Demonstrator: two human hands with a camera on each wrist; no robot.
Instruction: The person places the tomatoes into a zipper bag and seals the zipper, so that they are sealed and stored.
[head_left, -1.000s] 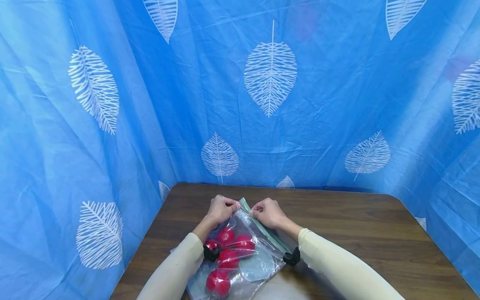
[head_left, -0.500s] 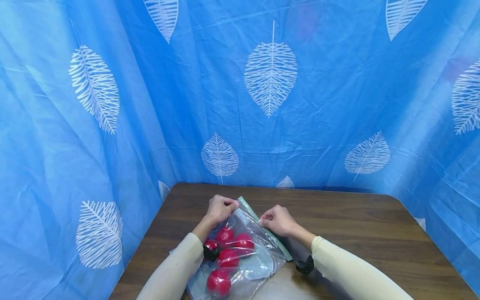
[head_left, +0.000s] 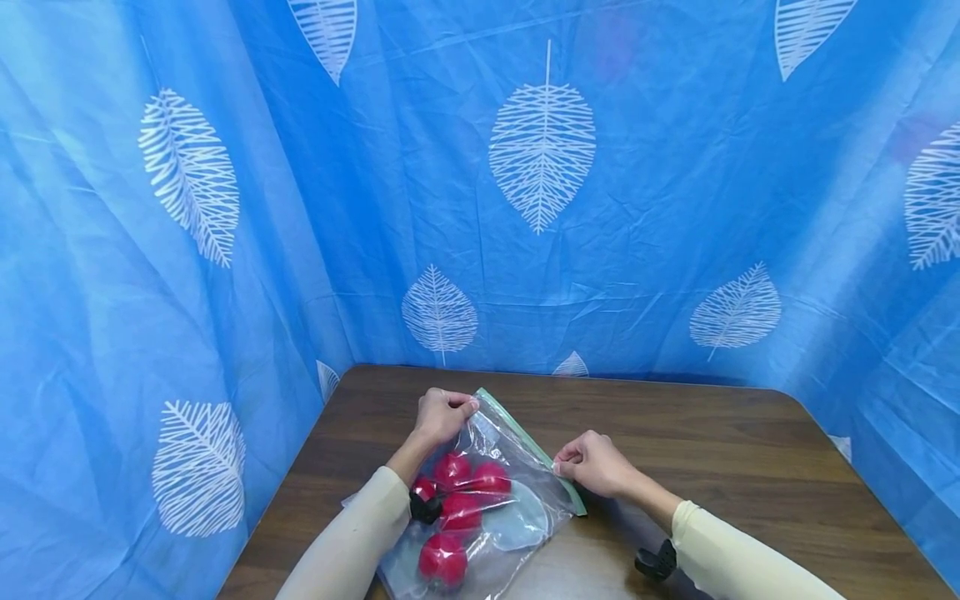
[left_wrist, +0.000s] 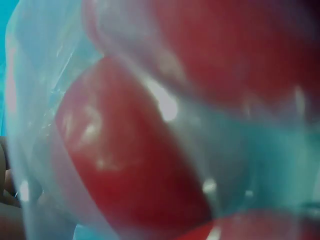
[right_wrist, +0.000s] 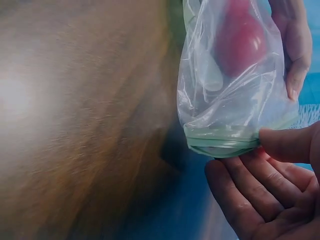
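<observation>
A clear zip-lock bag (head_left: 528,467) lies slanted on the table, with a pale green zip strip (head_left: 517,429) along its mouth. Several shiny red round things (head_left: 460,511), like tomatoes, sit inside beside a pale flat patch (head_left: 515,517). At the far corner of the mouth my left hand (head_left: 442,415) pinches the strip's end. My right hand (head_left: 595,464) pinches the strip close to its other end; in the right wrist view the thumb (right_wrist: 287,144) presses the strip from above, fingers beneath. The left wrist view is filled by red rounds (left_wrist: 127,150) behind blurred plastic.
The brown wood-grain table (head_left: 675,433) extends right of the bag. A blue curtain (head_left: 637,208) with white leaf prints hangs behind the table and along both sides. Black wrist devices (head_left: 656,561) sit on both wrists.
My right hand has slid along the zip strip, rightward and nearer, from beside the left hand to near the strip's other end. The left hand stays almost still at the far corner.
</observation>
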